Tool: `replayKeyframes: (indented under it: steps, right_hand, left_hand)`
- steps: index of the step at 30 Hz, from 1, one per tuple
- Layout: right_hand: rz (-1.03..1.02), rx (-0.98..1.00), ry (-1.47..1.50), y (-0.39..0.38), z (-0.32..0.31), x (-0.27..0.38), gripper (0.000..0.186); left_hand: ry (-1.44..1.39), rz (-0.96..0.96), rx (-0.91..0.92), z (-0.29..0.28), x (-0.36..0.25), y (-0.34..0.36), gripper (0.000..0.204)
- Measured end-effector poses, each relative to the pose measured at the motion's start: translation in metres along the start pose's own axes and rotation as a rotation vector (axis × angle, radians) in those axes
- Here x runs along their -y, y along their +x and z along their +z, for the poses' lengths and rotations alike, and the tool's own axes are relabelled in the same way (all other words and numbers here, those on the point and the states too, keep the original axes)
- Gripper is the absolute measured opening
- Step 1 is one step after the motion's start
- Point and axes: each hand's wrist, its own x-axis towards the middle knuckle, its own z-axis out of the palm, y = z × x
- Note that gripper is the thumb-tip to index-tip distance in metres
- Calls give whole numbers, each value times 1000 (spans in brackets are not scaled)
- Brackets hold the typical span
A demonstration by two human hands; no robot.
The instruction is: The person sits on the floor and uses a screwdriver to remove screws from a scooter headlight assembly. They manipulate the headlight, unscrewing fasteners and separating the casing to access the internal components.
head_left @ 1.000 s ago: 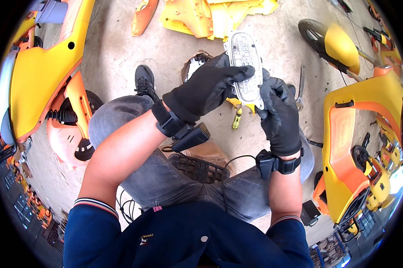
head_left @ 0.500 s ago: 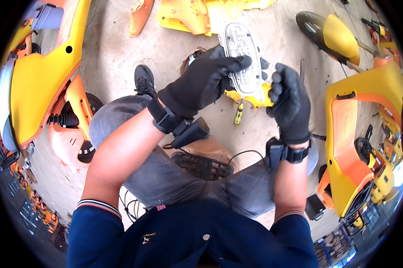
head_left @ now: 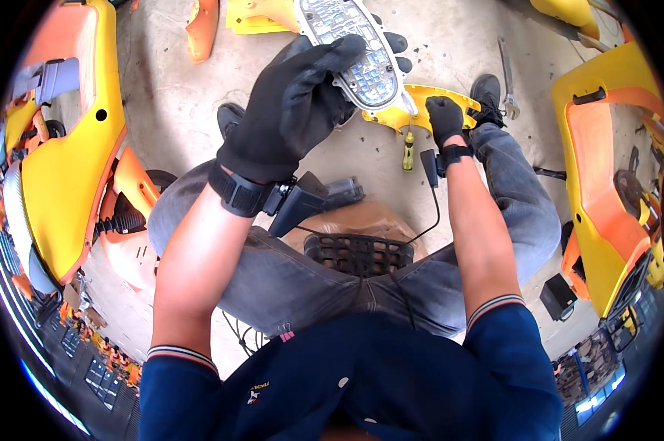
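My left hand is closed around an oval unit with a clear cover, a pale rim with small screw lugs and a circuit-board pattern inside. Its thumb presses on the face; fingertips come out past the far edge. My right hand, fingers curled in, is lowered over a curved yellow plastic panel on the floor. What lies within those fingers is hidden. Both hands wear black gloves. A screwdriver with a yellow-green handle lies on the floor just left of the right hand.
On the floor past my right foot lies a wrench. Yellow-and-orange scooter bodies stand at left and right. More orange and yellow panels lie ahead. Between my legs is a black lattice piece with a cable.
My right hand has dropped from beside the oval unit toward the yellow panel, its fingers curling tighter. The left hand still holds the unit, now nearer and further left in view.
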Motion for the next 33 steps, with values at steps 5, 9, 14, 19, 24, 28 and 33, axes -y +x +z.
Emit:
replayKeyframes:
  steps: [5,9,14,19,24,28,33]
  right_hand:
    - [68,59,-204,4,42,-17,28]
    - [91,108,-400,14,64,-16,31]
    - [150,125,-576,21,84,-3,32]
    - [245,171,-622,26,90,14,38]
    - [251,132,-655,28,102,15,43]
    - [252,84,-676,30,107,14,41]
    - [235,91,-693,30,106,12,36]
  left_hand:
    - [3,-14,-84,-4,-5,4,45]
    - [40,0,-220,-6,-7,3,49]
    - [4,-42,-156,-8,-11,1,56]
    - [-25,-37,-258,-11,-9,-2,48]
    - [96,-115,-281,-10,-16,0,58]
    - [111,-34,-429,-17,-8,-10,43]
    - [69,-51,-310,-18,-7,-6,42]
